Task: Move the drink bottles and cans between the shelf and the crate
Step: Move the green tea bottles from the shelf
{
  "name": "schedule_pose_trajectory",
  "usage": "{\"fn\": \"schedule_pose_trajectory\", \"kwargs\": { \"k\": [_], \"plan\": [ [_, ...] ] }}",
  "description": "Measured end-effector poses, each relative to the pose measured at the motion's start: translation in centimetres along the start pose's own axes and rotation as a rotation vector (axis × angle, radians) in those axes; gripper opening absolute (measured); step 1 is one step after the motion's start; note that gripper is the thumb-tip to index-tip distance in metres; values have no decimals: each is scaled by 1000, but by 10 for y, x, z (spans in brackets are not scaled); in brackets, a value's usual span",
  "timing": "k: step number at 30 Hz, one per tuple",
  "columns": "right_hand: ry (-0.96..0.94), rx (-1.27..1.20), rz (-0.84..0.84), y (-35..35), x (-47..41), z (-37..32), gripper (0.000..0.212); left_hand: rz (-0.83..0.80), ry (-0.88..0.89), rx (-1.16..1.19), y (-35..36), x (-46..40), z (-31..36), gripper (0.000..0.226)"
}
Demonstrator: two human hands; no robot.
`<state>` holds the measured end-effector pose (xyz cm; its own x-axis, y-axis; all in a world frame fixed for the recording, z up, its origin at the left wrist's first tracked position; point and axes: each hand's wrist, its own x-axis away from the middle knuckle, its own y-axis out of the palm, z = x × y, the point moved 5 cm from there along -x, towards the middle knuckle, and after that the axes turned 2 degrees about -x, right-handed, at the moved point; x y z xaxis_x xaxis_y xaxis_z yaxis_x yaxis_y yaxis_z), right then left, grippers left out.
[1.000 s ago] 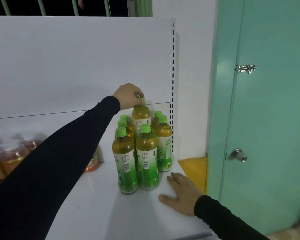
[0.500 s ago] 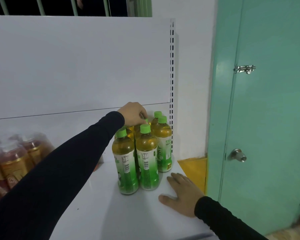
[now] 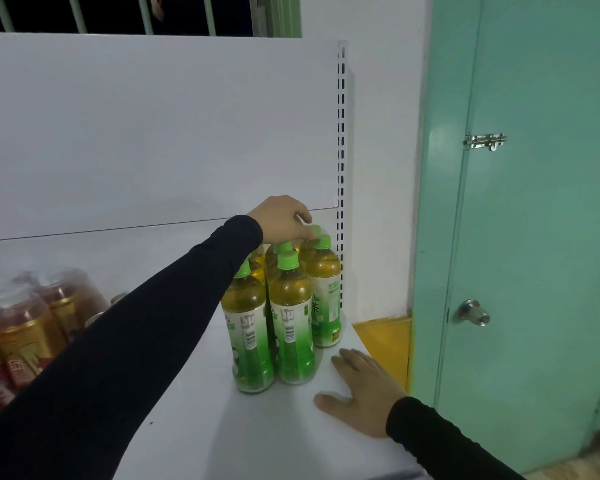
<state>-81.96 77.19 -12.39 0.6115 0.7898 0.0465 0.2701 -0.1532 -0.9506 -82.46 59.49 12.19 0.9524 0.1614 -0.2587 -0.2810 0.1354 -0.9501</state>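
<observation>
Head view: left hand [image 3: 280, 218] reaches over the cluster of green-tea bottles [image 3: 284, 306] on the white shelf [image 3: 194, 427], fingers curled down on the green cap [image 3: 315, 230] of a rear bottle; grip looks like a pinch on that cap, though the fingertips are partly hidden behind the cap so I can't confirm how firm it is. Right hand [image 3: 359, 389] lies flat, fingers straight, palm down on the shelf just beside the front bottles, holding nothing. Risks, as judgement: bottles stand touching each other, tall and narrow, so dragging or tilting the rear one by the cap could knock a front neighbour over; the sleeve [image 3: 174, 306] passes close over the front-left bottle cap [image 3: 243, 270] and could clip it; the cluster sits near the shelf's right end, so a toppled bottle could roll off. Cap-only pinch on a full bottle may slip. Materials: clear plastic bottles, amber-yellow liquid, glossy green-white labels, ribbed green caps; smooth painted metal shelf with slotted upright [image 3: 341, 168]; blurred gold cans [image 3: 32, 327] in shrink wrap to the left. No crate in view.
</observation>
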Motion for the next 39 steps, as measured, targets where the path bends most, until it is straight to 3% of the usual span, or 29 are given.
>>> {"fn": "schedule_pose_trajectory", "kwargs": {
  "k": [5, 8, 10, 12, 14, 18, 22, 25, 30, 39],
  "plan": [
    [24, -57, 17, -4, 2, -1, 142, -95, 12, -76, 20, -14, 24, 54],
    [48, -185, 47, -7, 2, 2, 136, -110, 3, -132, 31, -19, 28, 48],
    [62, -285, 99, -12, 3, 4, 111, -78, 3, -134, 32, -20, 30, 43],
    [71, -335, 198, -20, 5, 9, 68, -60, 3, -114, 32, -19, 31, 40],
    [75, -372, 294, -29, 8, 13, 50, -50, 10, -91, 31, -14, 34, 40],
    [100, -464, 424, -42, 7, 21, 51, 2, 42, -50, 22, -4, 46, 40],
    [127, -664, 577, -56, 9, 28, 73, 38, 80, -23, 4, 7, 61, 41],
    [117, -763, 595, -64, 10, 29, 84, 69, 96, 33, -6, 19, 72, 41],
    [-20, -945, 562, -70, 17, 26, 37, 114, 72, 222, -5, 34, 77, 41],
    [-93, -1136, 550, -66, 45, 31, 27, 208, 2, 715, 26, 59, 79, 43]
  ]
}}
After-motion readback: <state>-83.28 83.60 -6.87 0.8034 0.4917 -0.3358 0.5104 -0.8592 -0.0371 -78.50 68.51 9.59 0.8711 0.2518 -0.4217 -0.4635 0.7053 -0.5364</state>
